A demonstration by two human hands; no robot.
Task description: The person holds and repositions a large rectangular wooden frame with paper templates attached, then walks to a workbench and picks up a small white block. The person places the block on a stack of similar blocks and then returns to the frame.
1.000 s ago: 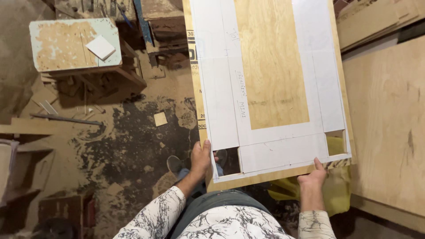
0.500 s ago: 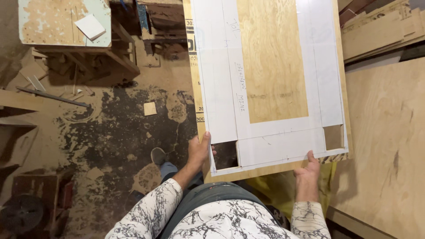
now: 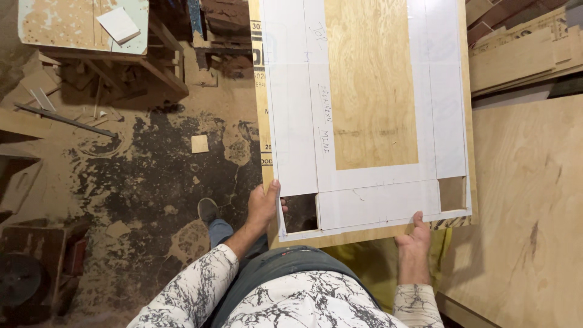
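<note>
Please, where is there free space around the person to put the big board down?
The plywood sheet to the right of the held board looks bare. The dirt floor left of the left hand is mostly open, with small scraps. It is crowded at the small table and the stacked planks beyond the right hand.

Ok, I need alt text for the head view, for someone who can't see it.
Seen from above, a person holds a plywood board faced with white strips by its near edge, left hand at the left corner, right hand further right. Below lies a dusty, dark-stained workshop floor, with a worn workbench upper left and plywood sheets at right.
</note>
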